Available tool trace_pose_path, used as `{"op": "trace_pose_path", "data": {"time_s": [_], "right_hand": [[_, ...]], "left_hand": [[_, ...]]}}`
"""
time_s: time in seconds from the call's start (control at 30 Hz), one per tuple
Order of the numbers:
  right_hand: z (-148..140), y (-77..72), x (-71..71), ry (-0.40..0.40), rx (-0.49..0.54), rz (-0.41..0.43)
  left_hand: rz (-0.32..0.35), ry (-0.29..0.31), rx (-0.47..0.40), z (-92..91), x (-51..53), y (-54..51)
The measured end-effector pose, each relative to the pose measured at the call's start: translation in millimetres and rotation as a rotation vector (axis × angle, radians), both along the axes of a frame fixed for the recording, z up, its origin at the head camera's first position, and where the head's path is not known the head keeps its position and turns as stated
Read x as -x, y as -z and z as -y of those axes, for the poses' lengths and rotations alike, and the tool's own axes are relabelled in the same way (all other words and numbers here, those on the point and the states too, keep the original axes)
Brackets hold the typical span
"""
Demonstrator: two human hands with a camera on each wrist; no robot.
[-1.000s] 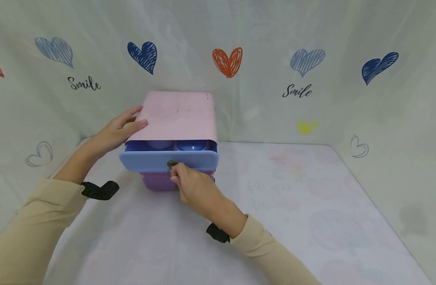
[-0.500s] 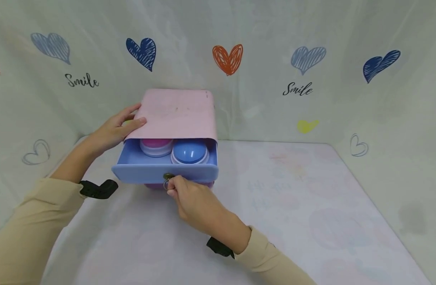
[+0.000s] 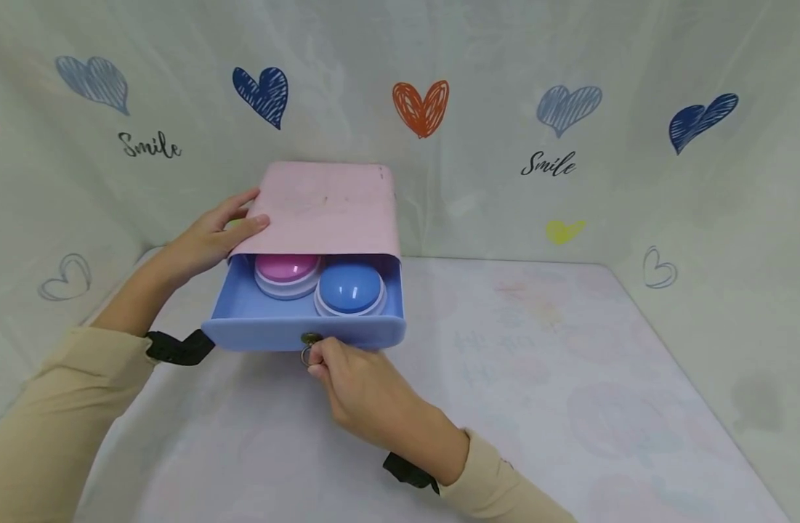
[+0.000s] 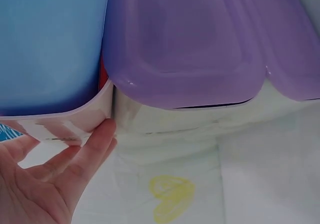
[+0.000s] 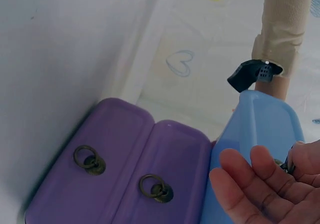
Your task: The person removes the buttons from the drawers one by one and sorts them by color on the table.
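A pink-topped drawer unit (image 3: 324, 211) stands toward the back left, its blue top drawer (image 3: 243, 335) pulled out. Inside lie a pink domed button (image 3: 287, 267) and a blue one (image 3: 349, 287), each on a white base. My right hand (image 3: 373, 396) pinches the metal ring on the drawer front between thumb and forefinger; in the right wrist view its other fingers (image 5: 235, 184) are loosely bent. My left hand (image 3: 206, 240) rests on the unit's left side and top edge with fingers spread, touching the casing in the left wrist view too (image 4: 55, 179).
Two closed purple drawers (image 5: 90, 169) with ring pulls lie below the blue one. The white tabletop (image 3: 537, 378) extends right and forward. Behind stands a pale curtain (image 3: 478, 203) printed with hearts. Dark wrist cameras are strapped at both wrists.
The blue drawer has slid out toward me with my right hand on its ring, and both domed buttons have come into fuller view. My left hand has stayed on the unit.
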State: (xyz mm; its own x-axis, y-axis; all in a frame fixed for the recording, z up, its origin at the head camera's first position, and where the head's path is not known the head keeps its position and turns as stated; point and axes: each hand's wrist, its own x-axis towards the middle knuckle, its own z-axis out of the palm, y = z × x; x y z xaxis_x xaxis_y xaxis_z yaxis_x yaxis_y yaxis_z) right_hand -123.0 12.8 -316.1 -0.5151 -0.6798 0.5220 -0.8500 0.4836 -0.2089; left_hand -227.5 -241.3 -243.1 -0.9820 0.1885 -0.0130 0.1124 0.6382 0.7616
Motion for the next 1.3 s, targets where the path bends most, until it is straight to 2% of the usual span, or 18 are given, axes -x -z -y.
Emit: {"op": "trace_pose_path", "data": {"time_s": [0.3, 0.5, 0.73, 1.07, 1.3], "right_hand": [[-2, -1.3, -9.0, -0.022, -0.031, -0.009], [-4, -0.6, -13.8, -0.028, -0.034, -0.015], [-7, -0.4, -20.7, -0.038, -0.032, 0.026], [-8, 4.1, -28.1, -0.055, 0.001, -0.066], [-8, 5.8, -34.0, -0.071, 0.023, -0.061]], "left_hand": [[-0.007, 0.013, -0.01, -0.4, 0.2, -3.3], [-0.025, 0.013, -0.004, 0.0, -0.2, -1.9], [-0.037, 0.018, -0.001, -0.2, -0.8, -0.8], [-0.027, 0.02, -0.005, 1.8, 0.3, -0.3], [-0.021, 0.032, -0.015, 2.2, 1.7, -1.3]]}}
